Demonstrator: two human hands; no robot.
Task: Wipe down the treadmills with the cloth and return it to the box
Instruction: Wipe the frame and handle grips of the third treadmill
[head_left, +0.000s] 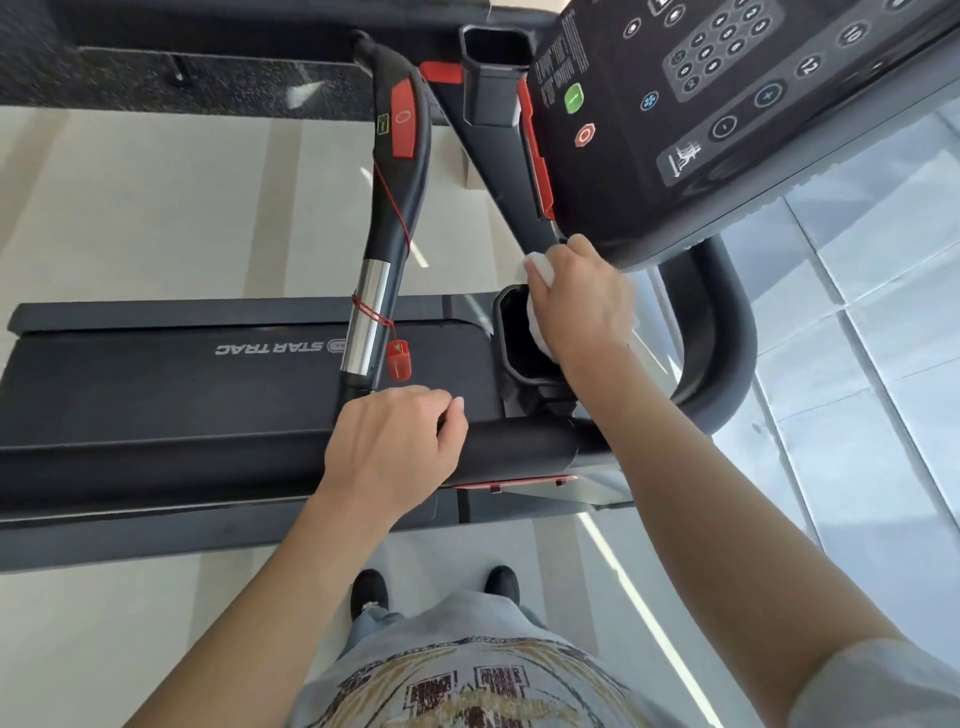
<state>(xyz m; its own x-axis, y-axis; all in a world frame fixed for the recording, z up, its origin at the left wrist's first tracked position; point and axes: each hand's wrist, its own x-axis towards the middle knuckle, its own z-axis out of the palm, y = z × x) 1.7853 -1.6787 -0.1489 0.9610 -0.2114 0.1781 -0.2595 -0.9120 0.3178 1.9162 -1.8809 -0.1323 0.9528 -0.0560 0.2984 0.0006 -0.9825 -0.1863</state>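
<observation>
A black Star Trac treadmill (156, 384) stretches across the view, its console (701, 119) at the upper right. My right hand (582, 306) holds a white cloth (537, 270) against the lower edge of the console, just above a black cup holder (519, 338). Only the cloth's edges show past my fingers. My left hand (400, 441) rests on the near black side handrail (509, 447) with fingers curled over it. The box is not in view.
A curved centre handlebar (400, 171) with a red stop button and a silver grip runs up the middle; a red safety clip (399, 358) hangs from it on a cord. A second cup holder (493, 73) sits at the top. Pale floor surrounds the machine; my shoes show below.
</observation>
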